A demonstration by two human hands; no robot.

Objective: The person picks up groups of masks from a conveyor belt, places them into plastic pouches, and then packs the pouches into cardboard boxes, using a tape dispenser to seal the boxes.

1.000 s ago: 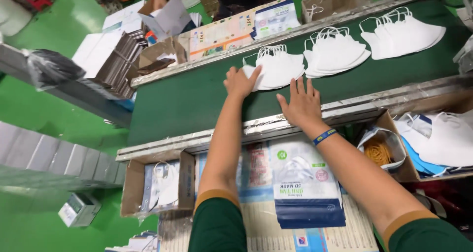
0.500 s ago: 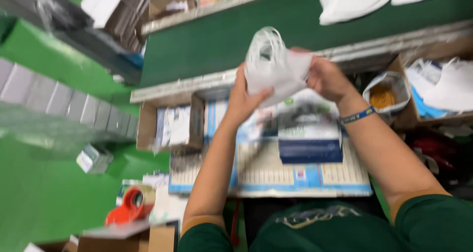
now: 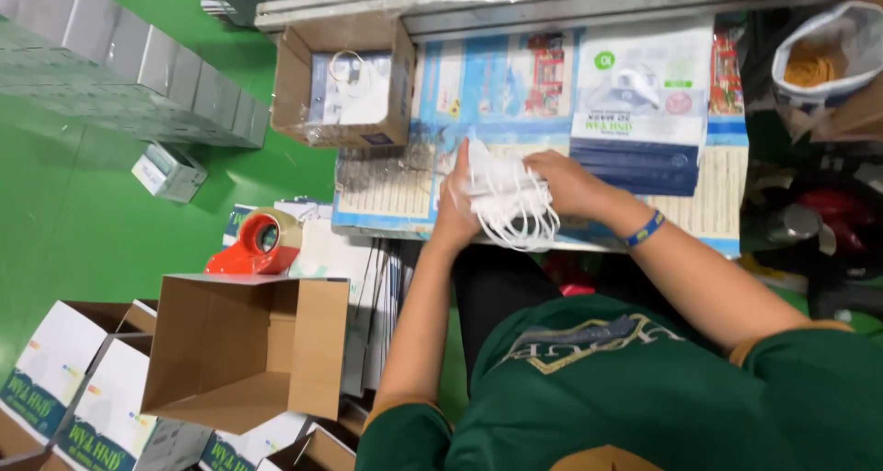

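A stack of white face masks (image 3: 504,195) is held between both hands over the near edge of the bench (image 3: 717,218). The left hand (image 3: 457,195) is pressed flat against the stack's left side, fingers straight and together; the right hand (image 3: 566,181) is curled over the other side, its fingers closed on the masks. The ear loops (image 3: 529,232) are seen hanging loose below the stack, toward the bench's near edge. A blue and white packaging pouch (image 3: 639,108) is laid flat just beyond the right hand, toward the far right corner, and a small open carton (image 3: 342,85) is placed at the far left corner. A judgement: the stack would be best squared with even pressure from both palms, with the loops tucked against it, so that nothing is snagged or left skewed.
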